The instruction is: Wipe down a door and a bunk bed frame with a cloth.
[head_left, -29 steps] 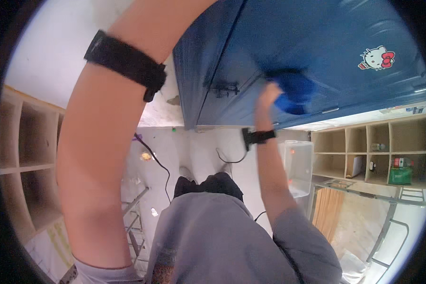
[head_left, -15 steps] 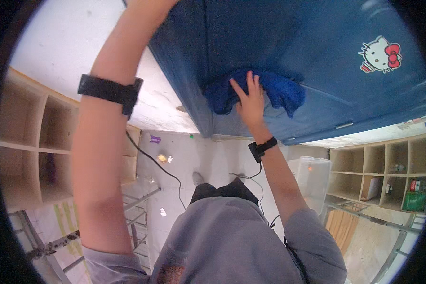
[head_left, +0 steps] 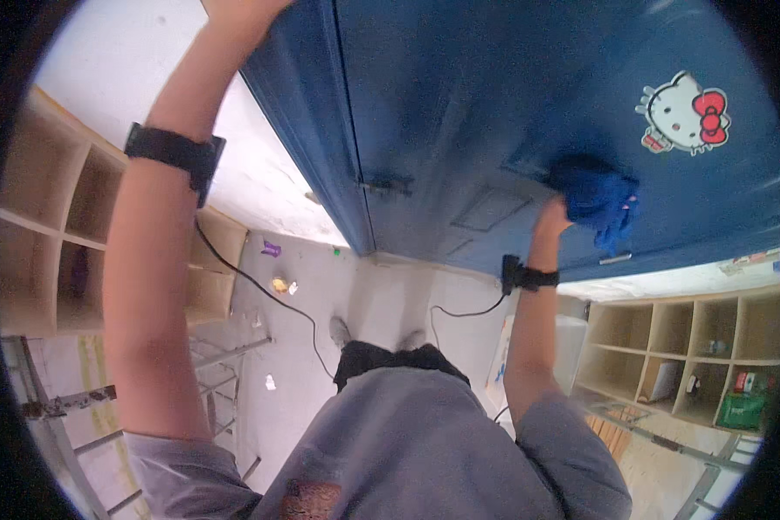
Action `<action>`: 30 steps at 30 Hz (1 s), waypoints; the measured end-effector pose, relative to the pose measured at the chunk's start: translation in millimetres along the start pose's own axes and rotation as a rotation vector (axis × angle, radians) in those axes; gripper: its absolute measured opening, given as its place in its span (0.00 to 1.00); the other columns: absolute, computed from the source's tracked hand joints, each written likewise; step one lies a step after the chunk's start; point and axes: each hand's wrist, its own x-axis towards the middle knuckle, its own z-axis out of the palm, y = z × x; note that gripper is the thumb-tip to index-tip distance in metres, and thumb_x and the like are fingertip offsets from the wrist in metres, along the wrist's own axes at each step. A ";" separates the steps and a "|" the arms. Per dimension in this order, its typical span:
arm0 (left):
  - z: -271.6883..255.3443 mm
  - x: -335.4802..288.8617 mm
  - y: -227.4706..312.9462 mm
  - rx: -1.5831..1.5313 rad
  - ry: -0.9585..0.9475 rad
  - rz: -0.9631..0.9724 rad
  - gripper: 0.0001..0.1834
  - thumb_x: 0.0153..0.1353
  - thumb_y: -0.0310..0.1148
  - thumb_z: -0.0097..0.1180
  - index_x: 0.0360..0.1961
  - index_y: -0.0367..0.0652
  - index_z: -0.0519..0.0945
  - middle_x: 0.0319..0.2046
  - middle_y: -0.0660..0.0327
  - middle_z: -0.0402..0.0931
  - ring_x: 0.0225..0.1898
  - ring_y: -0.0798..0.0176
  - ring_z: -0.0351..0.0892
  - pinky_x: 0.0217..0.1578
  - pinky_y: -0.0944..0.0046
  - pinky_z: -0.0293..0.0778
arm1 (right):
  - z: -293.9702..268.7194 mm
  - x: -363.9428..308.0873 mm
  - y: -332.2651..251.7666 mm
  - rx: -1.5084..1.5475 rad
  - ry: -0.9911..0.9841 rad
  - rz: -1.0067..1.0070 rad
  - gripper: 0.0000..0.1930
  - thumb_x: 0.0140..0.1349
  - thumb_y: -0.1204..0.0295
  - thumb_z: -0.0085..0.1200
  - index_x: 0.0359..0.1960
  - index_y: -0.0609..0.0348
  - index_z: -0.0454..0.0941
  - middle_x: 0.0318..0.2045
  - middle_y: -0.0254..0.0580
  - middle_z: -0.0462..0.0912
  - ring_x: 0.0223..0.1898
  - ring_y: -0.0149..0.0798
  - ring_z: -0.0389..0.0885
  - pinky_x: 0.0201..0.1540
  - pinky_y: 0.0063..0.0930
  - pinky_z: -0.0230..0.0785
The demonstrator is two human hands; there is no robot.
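A dark blue door (head_left: 433,113) with a cat-face sticker (head_left: 686,114) fills the upper middle and right. Bunched against its surface is a blue cloth (head_left: 594,204), below and left of the sticker. My right hand (head_left: 553,218) holds the cloth to the door; most of the fingers are hidden under its folds. Up at the top edge, beside the door's left side, my left hand (head_left: 250,7) shows only in part, its fingers cut off by the frame. A handle or lock (head_left: 386,184) sits on the door near its left seam.
Wooden cubbyhole shelves (head_left: 39,212) stand at the left, and more cubbies (head_left: 667,325) at the right hold small items. Metal frames are on both sides. Cables (head_left: 260,290) run from my wrist straps. Small scraps (head_left: 279,284) lie on the pale floor (head_left: 377,290).
My right hand has swept the blue cloth rightward across the door, uncovering the handle and a rectangular outline. My left arm has shifted slightly left in the picture.
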 end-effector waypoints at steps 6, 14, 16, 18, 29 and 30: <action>-4.1 -26.8 -5.4 -0.062 -0.105 -0.066 0.35 0.49 0.35 0.53 0.64 0.64 0.73 0.71 0.69 0.61 0.73 0.45 0.49 0.69 0.33 0.45 | 111.7 -132.3 -221.4 -0.720 -0.814 -0.494 0.49 0.39 0.62 0.69 0.69 0.33 0.61 0.73 0.56 0.51 0.74 0.66 0.44 0.70 0.62 0.46; -16.9 -9.9 11.0 -0.141 -0.212 -0.148 0.36 0.47 0.34 0.54 0.64 0.60 0.73 0.71 0.63 0.60 0.74 0.43 0.48 0.69 0.32 0.45 | 125.1 -121.5 -242.9 -0.492 -1.040 -0.935 0.41 0.56 0.56 0.60 0.72 0.32 0.56 0.68 0.44 0.65 0.65 0.49 0.66 0.66 0.45 0.59; -13.4 -9.4 9.3 -0.183 -0.170 -0.144 0.36 0.47 0.34 0.54 0.63 0.59 0.74 0.71 0.63 0.60 0.73 0.42 0.49 0.68 0.31 0.46 | 99.3 -97.8 -203.1 -0.698 -0.736 -0.981 0.38 0.60 0.56 0.59 0.72 0.40 0.58 0.66 0.46 0.67 0.63 0.50 0.68 0.65 0.42 0.59; -9.7 -10.0 8.2 -0.247 -0.183 -0.140 0.36 0.48 0.35 0.54 0.64 0.59 0.73 0.71 0.63 0.60 0.73 0.42 0.49 0.67 0.31 0.47 | 83.2 -63.3 -174.7 -0.370 -0.490 -0.509 0.34 0.64 0.57 0.55 0.70 0.49 0.59 0.64 0.47 0.69 0.63 0.49 0.68 0.67 0.42 0.58; -8.4 -9.2 6.8 -0.432 -0.106 -0.109 0.34 0.51 0.36 0.54 0.64 0.53 0.73 0.72 0.61 0.58 0.72 0.48 0.53 0.65 0.35 0.55 | 8.7 71.2 -106.0 0.233 0.188 0.028 0.23 0.66 0.78 0.48 0.62 0.73 0.65 0.61 0.48 0.72 0.55 0.45 0.74 0.67 0.36 0.59; -7.0 -7.1 12.2 -0.457 -0.103 -0.109 0.34 0.51 0.36 0.54 0.64 0.53 0.73 0.72 0.61 0.58 0.72 0.48 0.53 0.65 0.35 0.55 | 30.6 50.5 -102.0 0.143 0.150 -0.259 0.25 0.65 0.80 0.48 0.64 0.72 0.63 0.63 0.45 0.70 0.58 0.44 0.72 0.67 0.36 0.59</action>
